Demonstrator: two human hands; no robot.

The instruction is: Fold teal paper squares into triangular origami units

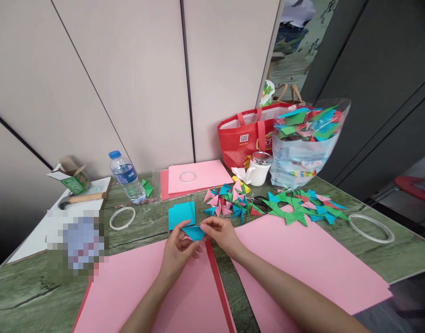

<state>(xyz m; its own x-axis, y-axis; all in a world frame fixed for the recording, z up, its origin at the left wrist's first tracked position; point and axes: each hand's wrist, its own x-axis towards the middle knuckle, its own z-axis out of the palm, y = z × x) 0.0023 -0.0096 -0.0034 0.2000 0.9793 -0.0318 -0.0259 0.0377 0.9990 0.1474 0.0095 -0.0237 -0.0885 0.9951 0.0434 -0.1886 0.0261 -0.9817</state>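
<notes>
Between my two hands is a small piece of folded blue paper, roughly triangular. My left hand grips its left side and lower edge with thumb and fingers. At its right corner, my right hand pinches it between thumb and fingertips. Just behind lies a stack of blue paper squares. Large pink sheets with a red edge lie beneath my left hand. More pink sheets spread under my right forearm. Beyond my right hand sits a pile of folded pink, blue and green paper pieces.
Star-shaped paper rings lie right of the pile, near scissors. Behind stand a white mug, a red bag and a plastic bag of folded paper. At left are a water bottle, a hammer and a white ring.
</notes>
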